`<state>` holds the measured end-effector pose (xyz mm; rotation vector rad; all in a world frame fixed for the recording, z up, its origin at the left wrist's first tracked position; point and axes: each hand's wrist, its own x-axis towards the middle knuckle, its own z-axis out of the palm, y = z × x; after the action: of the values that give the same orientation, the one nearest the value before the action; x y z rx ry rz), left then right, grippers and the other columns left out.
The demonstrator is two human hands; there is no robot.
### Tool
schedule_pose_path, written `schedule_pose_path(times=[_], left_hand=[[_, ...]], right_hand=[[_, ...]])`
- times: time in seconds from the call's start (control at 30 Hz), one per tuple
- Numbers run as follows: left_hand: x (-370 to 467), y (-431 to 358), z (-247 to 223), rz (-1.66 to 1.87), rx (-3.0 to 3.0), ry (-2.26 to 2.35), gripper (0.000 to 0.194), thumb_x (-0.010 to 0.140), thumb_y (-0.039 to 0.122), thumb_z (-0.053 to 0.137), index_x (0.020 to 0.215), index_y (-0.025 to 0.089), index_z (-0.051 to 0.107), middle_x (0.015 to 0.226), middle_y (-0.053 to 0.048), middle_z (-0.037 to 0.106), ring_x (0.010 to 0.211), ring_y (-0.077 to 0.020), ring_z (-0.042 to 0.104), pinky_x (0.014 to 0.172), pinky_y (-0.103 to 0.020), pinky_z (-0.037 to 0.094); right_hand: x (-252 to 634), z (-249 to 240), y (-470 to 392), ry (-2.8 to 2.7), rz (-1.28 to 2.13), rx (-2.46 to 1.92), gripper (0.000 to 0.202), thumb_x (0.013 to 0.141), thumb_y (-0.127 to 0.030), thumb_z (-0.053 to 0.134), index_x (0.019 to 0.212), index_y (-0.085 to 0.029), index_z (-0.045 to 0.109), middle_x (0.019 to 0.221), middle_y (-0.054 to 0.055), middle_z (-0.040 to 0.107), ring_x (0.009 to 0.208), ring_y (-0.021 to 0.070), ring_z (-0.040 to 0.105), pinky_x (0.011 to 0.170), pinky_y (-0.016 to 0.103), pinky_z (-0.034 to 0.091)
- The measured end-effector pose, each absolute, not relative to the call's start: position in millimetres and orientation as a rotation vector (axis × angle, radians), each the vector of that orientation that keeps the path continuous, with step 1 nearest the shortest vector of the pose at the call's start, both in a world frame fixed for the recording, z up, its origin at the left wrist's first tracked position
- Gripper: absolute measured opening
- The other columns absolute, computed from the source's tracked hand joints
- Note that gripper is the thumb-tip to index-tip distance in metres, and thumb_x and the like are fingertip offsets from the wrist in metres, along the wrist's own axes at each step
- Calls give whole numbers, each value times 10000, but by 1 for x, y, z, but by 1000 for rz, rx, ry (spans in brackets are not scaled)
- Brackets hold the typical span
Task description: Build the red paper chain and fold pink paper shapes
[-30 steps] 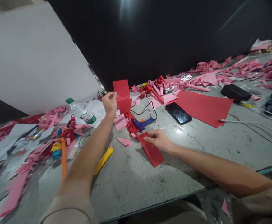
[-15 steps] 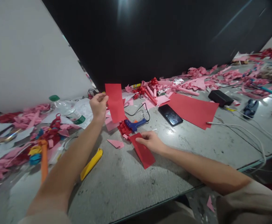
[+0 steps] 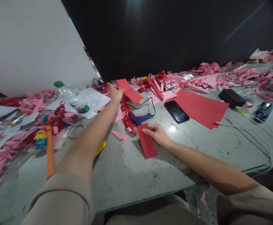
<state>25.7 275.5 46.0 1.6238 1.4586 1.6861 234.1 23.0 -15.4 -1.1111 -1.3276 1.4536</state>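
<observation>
Reaching toward the back of the table, my left hand (image 3: 116, 93) pinches the left side of a red paper strip (image 3: 130, 91), which lies slanted low near the scraps. A shorter red paper piece (image 3: 147, 144) is held at its upper right edge by my right hand (image 3: 158, 135), thumb on top. Between the hands rests a blue glue gun (image 3: 139, 118) with a black cord, beside curled red paper strips (image 3: 127, 120). A pink paper scrap (image 3: 119, 135) lies to the left of the right hand's piece.
Right of the glue gun are a black phone (image 3: 176, 111), a large red sheet (image 3: 199, 107) and a black adapter box (image 3: 231, 98). Leftward stand a plastic bottle (image 3: 74, 100) and an orange tool (image 3: 49, 151). A yellow cutter (image 3: 101, 148) is partly behind my left forearm.
My left hand has moved away and lowered its red strip from upright to nearly flat. My right hand still holds its piece. The camera view has shifted slightly.
</observation>
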Motion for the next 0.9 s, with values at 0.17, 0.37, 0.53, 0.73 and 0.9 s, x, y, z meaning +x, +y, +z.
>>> schedule_pose_path(times=[0.17,0.37,0.53,0.73,0.9], left_hand=[[31,201,50,1588,1658,1336,108,923,206,755,997,201,677,1004,-35,693,982,-183,665,999,-320,550],[17,54,20,1215,1594,1163,302,1003,499,688,955,209,754,816,-28,723,652,-146,637,629,-282,518],[18,19,4,1049,1541,1088,247,918,467,797,888,222,797,646,1,679,591,-146,626,598,-279,503],[18,20,-6,1115,1458,1067,219,936,457,757,927,239,769,685,3,712,593,-165,670,624,-310,557],[17,12,-9,1108,1486,1058,189,941,436,768,991,254,786,938,-30,789,819,-188,734,761,-327,594]], right_hand=[[234,-16,22,-1242,1471,-1085,489,838,-651,785,960,-178,788,906,72,783,762,193,679,687,302,522],[230,-14,16,-1269,1458,-1074,445,839,-609,812,911,-171,789,840,42,742,719,156,614,653,274,465],[228,-9,12,-1397,1413,-1091,437,853,-598,802,904,-164,795,856,50,752,753,161,618,692,284,475],[231,-7,12,-1477,1400,-1162,450,880,-628,763,919,-181,793,917,74,779,796,187,645,705,305,495],[237,-4,13,-1559,1391,-1243,404,907,-587,747,834,-190,774,765,29,694,687,155,544,628,291,401]])
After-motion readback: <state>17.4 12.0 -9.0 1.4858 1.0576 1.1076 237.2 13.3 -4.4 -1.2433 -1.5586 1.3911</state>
